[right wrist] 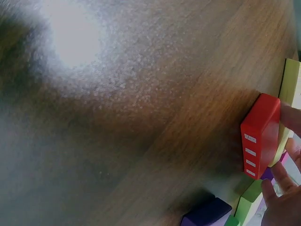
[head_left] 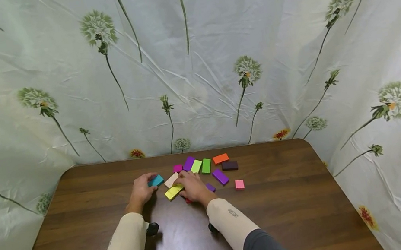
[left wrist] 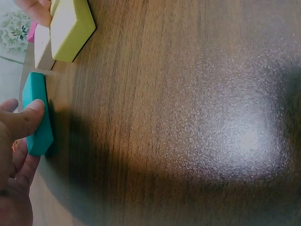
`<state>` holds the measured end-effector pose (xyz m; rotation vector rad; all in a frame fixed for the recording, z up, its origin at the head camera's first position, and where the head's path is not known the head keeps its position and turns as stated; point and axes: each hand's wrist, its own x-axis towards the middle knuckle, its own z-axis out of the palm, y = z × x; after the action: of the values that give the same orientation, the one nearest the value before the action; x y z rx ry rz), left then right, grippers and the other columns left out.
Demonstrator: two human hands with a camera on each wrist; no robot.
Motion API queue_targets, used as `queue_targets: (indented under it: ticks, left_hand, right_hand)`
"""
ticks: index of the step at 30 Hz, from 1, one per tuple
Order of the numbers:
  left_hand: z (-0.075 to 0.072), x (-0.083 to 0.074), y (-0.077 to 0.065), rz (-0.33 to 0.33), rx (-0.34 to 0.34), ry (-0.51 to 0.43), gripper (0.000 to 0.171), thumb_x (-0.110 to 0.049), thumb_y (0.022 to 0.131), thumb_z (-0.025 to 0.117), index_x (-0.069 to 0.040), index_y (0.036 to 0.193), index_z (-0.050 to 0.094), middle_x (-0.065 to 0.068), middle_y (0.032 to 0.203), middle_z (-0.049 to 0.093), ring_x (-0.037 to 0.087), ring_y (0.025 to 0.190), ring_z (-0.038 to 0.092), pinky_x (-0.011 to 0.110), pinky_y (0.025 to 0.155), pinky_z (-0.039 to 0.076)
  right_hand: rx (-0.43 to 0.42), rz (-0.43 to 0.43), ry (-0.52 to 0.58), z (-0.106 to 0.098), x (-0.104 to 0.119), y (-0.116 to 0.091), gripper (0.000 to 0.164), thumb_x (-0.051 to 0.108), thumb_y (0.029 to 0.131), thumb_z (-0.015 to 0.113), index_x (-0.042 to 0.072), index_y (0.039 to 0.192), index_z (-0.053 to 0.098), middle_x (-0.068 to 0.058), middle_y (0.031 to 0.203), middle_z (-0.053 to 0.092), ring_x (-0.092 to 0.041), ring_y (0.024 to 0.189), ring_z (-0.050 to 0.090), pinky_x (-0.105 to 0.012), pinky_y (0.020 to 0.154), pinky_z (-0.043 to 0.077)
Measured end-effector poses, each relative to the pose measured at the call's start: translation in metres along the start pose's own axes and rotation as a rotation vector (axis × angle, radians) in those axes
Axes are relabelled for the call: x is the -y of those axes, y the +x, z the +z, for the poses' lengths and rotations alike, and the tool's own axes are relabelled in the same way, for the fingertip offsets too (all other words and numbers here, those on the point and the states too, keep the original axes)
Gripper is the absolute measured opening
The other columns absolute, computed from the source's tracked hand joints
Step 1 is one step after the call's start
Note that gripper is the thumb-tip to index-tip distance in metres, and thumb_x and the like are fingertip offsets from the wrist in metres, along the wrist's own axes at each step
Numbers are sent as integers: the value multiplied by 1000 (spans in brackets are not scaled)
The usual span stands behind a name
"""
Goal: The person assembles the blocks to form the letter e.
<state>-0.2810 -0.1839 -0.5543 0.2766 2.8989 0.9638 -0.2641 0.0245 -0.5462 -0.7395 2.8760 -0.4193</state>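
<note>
At the left end of the group of coloured blocks, my left hand [head_left: 142, 191] holds a teal block [left wrist: 39, 115], its thumb against the near face and fingers behind. My right hand [head_left: 194, 186] pinches the right end of a yellow block [head_left: 173, 191], which has small marks on its face. Close beside the right thumb is a red block [right wrist: 261, 136] with small white labels along one side; the hand hides most of it in the head view. A beige block [head_left: 171, 180] lies just behind the yellow one.
Behind and right of the hands lie magenta [head_left: 177, 168], purple [head_left: 188, 163], lime [head_left: 196, 166], green [head_left: 206, 166], orange [head_left: 220, 158], dark [head_left: 229, 166] and pink [head_left: 239, 185] blocks. A flowered curtain [head_left: 200, 77] hangs along the back edge of the wooden table [head_left: 295, 201].
</note>
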Motion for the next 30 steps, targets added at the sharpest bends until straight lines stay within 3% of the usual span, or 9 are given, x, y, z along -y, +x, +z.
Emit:
queue_targets:
  ticks: [7, 22, 30]
  left_hand:
    - [0, 0, 0, -61, 16, 4, 37, 0, 84, 69, 3, 120, 64, 28, 123, 59, 44, 114, 53, 54, 94, 42]
    - [-2, -9, 0, -124, 32, 2, 40, -4, 86, 69, -1, 125, 63, 27, 129, 55, 45, 117, 50, 54, 95, 41]
    - [0, -4, -1, -128, 26, 1, 41, -4, 85, 69, -2, 125, 63, 28, 129, 55, 47, 115, 49, 55, 93, 41]
  right_hand:
    - [-5, -5, -37, 1, 2, 3, 29, 23, 90, 68, 26, 118, 67, 4, 125, 54, -19, 116, 47, -39, 97, 37]
    - [-59, -35, -92, 6, 1, 4, 30, 23, 88, 69, 25, 118, 66, 7, 123, 59, -17, 115, 50, -35, 94, 37]
    - [-99, -74, -95, 2, 4, 3, 32, 22, 88, 70, 21, 120, 66, 5, 120, 61, -16, 112, 53, -32, 92, 39]
